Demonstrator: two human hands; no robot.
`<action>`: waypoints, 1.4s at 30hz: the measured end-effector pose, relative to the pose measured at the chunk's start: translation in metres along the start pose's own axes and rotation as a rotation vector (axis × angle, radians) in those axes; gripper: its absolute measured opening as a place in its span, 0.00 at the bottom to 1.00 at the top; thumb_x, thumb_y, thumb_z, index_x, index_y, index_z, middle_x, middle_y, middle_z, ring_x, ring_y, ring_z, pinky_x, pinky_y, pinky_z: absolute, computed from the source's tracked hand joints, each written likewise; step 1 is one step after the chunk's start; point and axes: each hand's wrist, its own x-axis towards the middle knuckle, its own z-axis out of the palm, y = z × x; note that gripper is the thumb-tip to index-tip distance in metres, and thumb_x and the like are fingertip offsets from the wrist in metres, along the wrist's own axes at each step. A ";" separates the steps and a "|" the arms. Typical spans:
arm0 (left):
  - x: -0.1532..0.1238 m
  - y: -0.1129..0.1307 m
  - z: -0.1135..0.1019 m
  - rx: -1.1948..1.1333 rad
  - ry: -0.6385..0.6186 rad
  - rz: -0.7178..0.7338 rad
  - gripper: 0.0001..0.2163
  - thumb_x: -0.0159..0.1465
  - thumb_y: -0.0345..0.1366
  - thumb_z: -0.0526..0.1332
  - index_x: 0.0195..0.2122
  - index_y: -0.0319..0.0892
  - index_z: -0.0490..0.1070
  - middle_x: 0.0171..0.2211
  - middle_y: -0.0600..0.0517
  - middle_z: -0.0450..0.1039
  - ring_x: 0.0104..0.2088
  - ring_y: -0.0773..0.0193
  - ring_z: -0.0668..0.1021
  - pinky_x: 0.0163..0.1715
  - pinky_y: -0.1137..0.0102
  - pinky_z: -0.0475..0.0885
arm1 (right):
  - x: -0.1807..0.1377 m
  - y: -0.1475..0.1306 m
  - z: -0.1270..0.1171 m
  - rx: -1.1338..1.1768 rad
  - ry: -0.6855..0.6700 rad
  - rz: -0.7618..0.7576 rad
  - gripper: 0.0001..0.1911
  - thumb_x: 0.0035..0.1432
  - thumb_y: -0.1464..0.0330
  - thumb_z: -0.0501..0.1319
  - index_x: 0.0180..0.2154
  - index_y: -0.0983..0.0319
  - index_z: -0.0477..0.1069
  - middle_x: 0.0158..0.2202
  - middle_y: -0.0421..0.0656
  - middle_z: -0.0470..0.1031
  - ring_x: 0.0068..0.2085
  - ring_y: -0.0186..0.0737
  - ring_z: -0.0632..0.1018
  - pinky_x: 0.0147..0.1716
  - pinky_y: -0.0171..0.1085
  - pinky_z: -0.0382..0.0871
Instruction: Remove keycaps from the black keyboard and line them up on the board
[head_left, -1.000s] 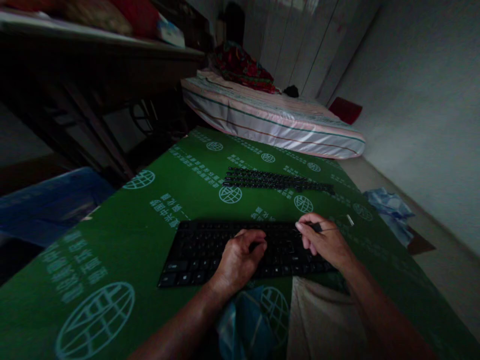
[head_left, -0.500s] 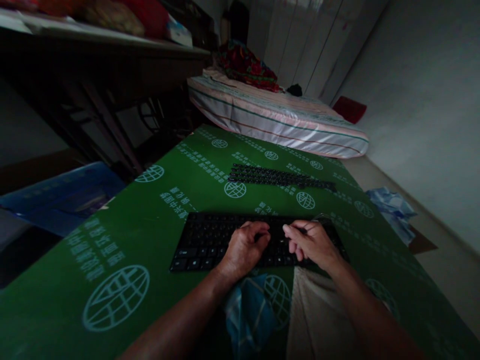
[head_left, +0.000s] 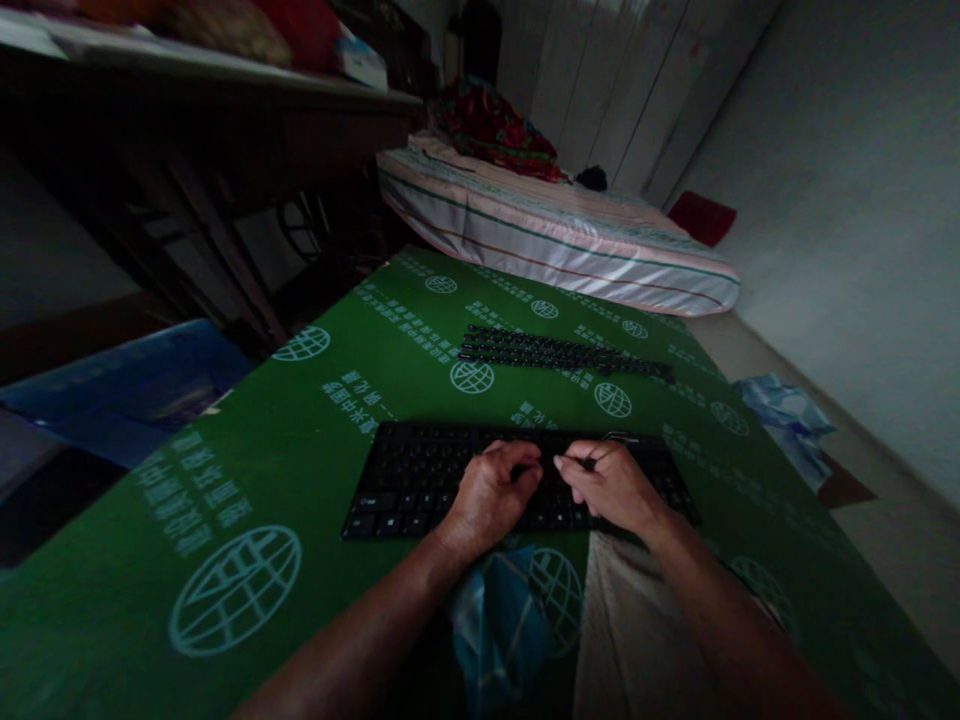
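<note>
A black computer keyboard (head_left: 416,475) lies across the green table in front of me. My left hand (head_left: 491,490) rests over its middle with the fingers curled and the thumb close to the forefinger; whether anything is between them is hidden. Just to the right, my right hand (head_left: 607,480) is closed in a pinch above the keys, its fingertips close to the left hand's. Something thin and dark shows by its fingers, too small to name. Farther back on the table lie several rows of loose black keycaps (head_left: 555,350).
The green table (head_left: 360,370) bears printed globes and lettering. A blue bin (head_left: 142,380) stands at its left side, below a dark desk (head_left: 247,130). Behind is a bed (head_left: 555,220) with a striped sheet. A bluish plastic bag (head_left: 784,405) lies on the floor at right.
My right hand has moved slightly left, closer to my left hand, and its fingers are drawn more tightly together. The left hand stays over the keyboard as before.
</note>
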 end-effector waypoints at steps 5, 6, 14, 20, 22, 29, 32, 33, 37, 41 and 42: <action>0.000 0.000 0.001 0.003 0.002 0.007 0.08 0.57 0.28 0.60 0.36 0.42 0.74 0.33 0.52 0.77 0.37 0.62 0.78 0.38 0.70 0.72 | 0.003 0.005 0.004 -0.024 0.034 -0.091 0.15 0.52 0.64 0.54 0.17 0.62 0.59 0.12 0.34 0.59 0.15 0.26 0.59 0.14 0.26 0.51; 0.000 0.000 0.001 0.003 0.003 0.006 0.08 0.57 0.29 0.60 0.37 0.42 0.74 0.33 0.52 0.77 0.37 0.62 0.78 0.38 0.70 0.73 | 0.004 0.006 0.005 -0.020 0.040 -0.093 0.15 0.52 0.64 0.55 0.17 0.62 0.60 0.12 0.34 0.59 0.15 0.26 0.59 0.14 0.26 0.51; -0.001 0.005 -0.002 0.033 -0.010 0.007 0.07 0.55 0.28 0.60 0.35 0.41 0.74 0.33 0.50 0.77 0.37 0.62 0.78 0.39 0.70 0.73 | 0.006 0.015 0.013 0.074 0.160 -0.022 0.10 0.46 0.62 0.60 0.22 0.62 0.66 0.14 0.33 0.59 0.16 0.28 0.59 0.14 0.28 0.50; -0.002 0.007 -0.001 0.074 -0.032 0.013 0.09 0.55 0.27 0.59 0.36 0.41 0.74 0.33 0.50 0.76 0.38 0.61 0.77 0.40 0.69 0.72 | 0.006 0.022 0.019 0.040 0.305 -0.058 0.04 0.45 0.66 0.58 0.27 0.59 0.65 0.18 0.35 0.64 0.18 0.31 0.64 0.16 0.29 0.54; -0.001 0.007 -0.001 0.100 -0.039 0.018 0.09 0.56 0.27 0.59 0.36 0.41 0.73 0.33 0.50 0.76 0.38 0.61 0.77 0.40 0.69 0.72 | 0.006 0.025 0.021 0.024 0.324 -0.094 0.03 0.46 0.67 0.58 0.27 0.59 0.65 0.20 0.36 0.66 0.20 0.32 0.67 0.17 0.29 0.57; 0.003 0.029 -0.006 0.384 -0.237 0.145 0.08 0.53 0.25 0.60 0.33 0.40 0.74 0.36 0.46 0.75 0.43 0.55 0.73 0.47 0.62 0.69 | 0.006 0.033 0.030 0.043 0.368 -0.154 0.03 0.48 0.69 0.55 0.29 0.59 0.64 0.22 0.38 0.69 0.23 0.35 0.71 0.24 0.31 0.63; 0.006 0.034 0.001 0.452 -0.275 0.189 0.10 0.52 0.25 0.59 0.35 0.37 0.75 0.42 0.43 0.73 0.50 0.51 0.70 0.53 0.60 0.64 | 0.006 0.034 0.031 0.086 0.366 -0.157 0.03 0.47 0.69 0.55 0.29 0.59 0.64 0.23 0.38 0.70 0.25 0.35 0.71 0.25 0.31 0.64; 0.007 0.033 0.005 0.462 -0.269 0.184 0.11 0.52 0.24 0.59 0.36 0.36 0.75 0.45 0.41 0.72 0.52 0.50 0.68 0.54 0.59 0.63 | 0.006 0.033 0.031 0.102 0.367 -0.153 0.03 0.47 0.69 0.55 0.29 0.59 0.64 0.23 0.38 0.70 0.25 0.35 0.71 0.26 0.32 0.64; 0.010 0.024 0.017 0.469 -0.247 0.152 0.12 0.51 0.23 0.59 0.36 0.37 0.76 0.51 0.41 0.70 0.55 0.50 0.67 0.56 0.59 0.61 | 0.006 0.032 0.031 0.159 0.394 -0.151 0.01 0.46 0.71 0.54 0.26 0.58 0.62 0.22 0.37 0.69 0.24 0.34 0.71 0.25 0.31 0.63; 0.011 0.020 0.020 0.446 -0.216 0.128 0.12 0.52 0.24 0.60 0.36 0.39 0.77 0.52 0.43 0.69 0.56 0.49 0.66 0.56 0.56 0.61 | 0.005 0.030 0.031 0.188 0.412 -0.159 0.02 0.46 0.72 0.54 0.25 0.58 0.62 0.20 0.36 0.67 0.23 0.33 0.69 0.23 0.30 0.62; 0.011 0.021 0.020 0.441 -0.217 0.123 0.12 0.51 0.24 0.60 0.36 0.40 0.77 0.52 0.43 0.69 0.56 0.48 0.66 0.55 0.55 0.61 | 0.005 0.030 0.031 0.189 0.414 -0.154 0.02 0.46 0.72 0.54 0.24 0.58 0.61 0.20 0.36 0.66 0.23 0.33 0.69 0.23 0.30 0.61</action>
